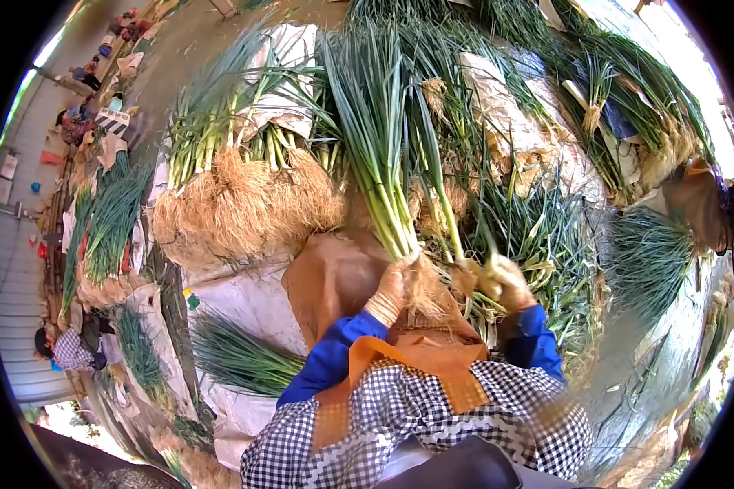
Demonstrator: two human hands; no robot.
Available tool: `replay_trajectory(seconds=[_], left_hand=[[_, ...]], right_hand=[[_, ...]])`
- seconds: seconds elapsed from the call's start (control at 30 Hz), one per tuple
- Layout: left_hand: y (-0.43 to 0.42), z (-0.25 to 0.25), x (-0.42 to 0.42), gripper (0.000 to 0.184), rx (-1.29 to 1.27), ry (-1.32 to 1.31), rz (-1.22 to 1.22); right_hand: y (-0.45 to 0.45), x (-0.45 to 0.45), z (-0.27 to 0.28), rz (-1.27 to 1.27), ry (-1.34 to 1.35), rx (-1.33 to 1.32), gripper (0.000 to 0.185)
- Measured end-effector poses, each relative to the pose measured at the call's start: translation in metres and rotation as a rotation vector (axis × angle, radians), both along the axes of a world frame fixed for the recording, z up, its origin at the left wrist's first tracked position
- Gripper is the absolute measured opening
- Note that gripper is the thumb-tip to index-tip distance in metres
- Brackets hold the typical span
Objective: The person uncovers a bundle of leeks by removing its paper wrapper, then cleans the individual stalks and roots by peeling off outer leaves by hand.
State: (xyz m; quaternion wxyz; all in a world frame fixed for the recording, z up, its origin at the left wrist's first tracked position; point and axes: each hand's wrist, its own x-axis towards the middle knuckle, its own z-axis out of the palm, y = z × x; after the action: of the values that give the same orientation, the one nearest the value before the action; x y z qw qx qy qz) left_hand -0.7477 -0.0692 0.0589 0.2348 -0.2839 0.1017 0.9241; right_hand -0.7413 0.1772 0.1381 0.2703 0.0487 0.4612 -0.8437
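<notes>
My left hand (393,285) is closed around the white lower stems of a bunch of green onions (387,196). Their long leaves point away from me and their pale stringy roots (422,285) hang beside my fingers. To the right, my right hand (507,281) is curled into a grip on green onion leaves (490,240), partly blurred. Between the hands, a single green onion stalk (448,220) leans, its root end close to my right fingers. A brown apron (326,277) covers my lap under the bunch.
A large rooted heap of green onions (245,191) lies front left, partly under a white sack (281,90). Loose leaves (538,236) pile up at right. Another bundle (245,354) rests on white sacking (236,301). Several people sit along the left side, including one in checked clothing (72,346).
</notes>
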Motion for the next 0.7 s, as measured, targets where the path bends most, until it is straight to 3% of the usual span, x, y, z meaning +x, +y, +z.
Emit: replay_trajectory(seconds=[0.07,0.13,0.2,0.27,0.33,0.4,0.43,0.47,0.53,0.6,0.67,0.7], left_hand=[[-0.017,-0.005,0.002,0.027,0.051,0.083,-0.116],[-0.003,0.043,0.002,0.032,-0.01,0.133,-0.114],[0.0,0.018,0.01,0.036,-0.021,0.186,-0.195],[0.01,0.02,0.022,0.038,0.043,0.2,-0.236],[0.024,0.04,0.029,0.035,0.057,0.077,-0.15],[0.016,0.037,0.028,0.034,0.186,0.099,-0.183],[0.016,0.022,0.028,0.034,0.164,0.165,-0.184],[0.018,0.021,0.028,0.034,0.165,0.16,-0.188],[0.018,0.021,0.025,0.033,-0.095,0.112,-0.035],[0.007,0.007,0.018,0.03,-0.133,0.099,-0.036],[-0.004,-0.029,0.019,0.031,-0.04,0.133,-0.127],[-0.001,-0.027,0.021,0.031,-0.037,0.131,-0.133]], right_hand=[[0.034,-0.008,-0.006,-0.087,0.035,0.458,0.014],[0.025,-0.017,0.012,-0.008,0.047,0.566,0.018],[-0.01,-0.019,0.008,0.064,0.013,0.515,0.018],[-0.042,-0.016,0.007,0.092,-0.004,0.143,0.019],[-0.071,-0.009,-0.006,0.051,0.084,-0.058,0.022],[-0.079,-0.008,-0.006,-0.02,-0.016,-0.156,0.028],[-0.069,-0.002,0.001,0.105,-0.026,-0.09,0.032],[-0.066,0.005,-0.006,0.07,-0.063,-0.08,0.027],[-0.039,0.017,-0.012,0.105,-0.114,-0.108,0.018],[0.009,0.019,-0.028,-0.044,0.269,0.004,0.014],[0.047,0.006,-0.002,-0.182,0.031,0.334,0.021],[0.068,-0.004,-0.042,0.013,0.121,0.919,0.027]])
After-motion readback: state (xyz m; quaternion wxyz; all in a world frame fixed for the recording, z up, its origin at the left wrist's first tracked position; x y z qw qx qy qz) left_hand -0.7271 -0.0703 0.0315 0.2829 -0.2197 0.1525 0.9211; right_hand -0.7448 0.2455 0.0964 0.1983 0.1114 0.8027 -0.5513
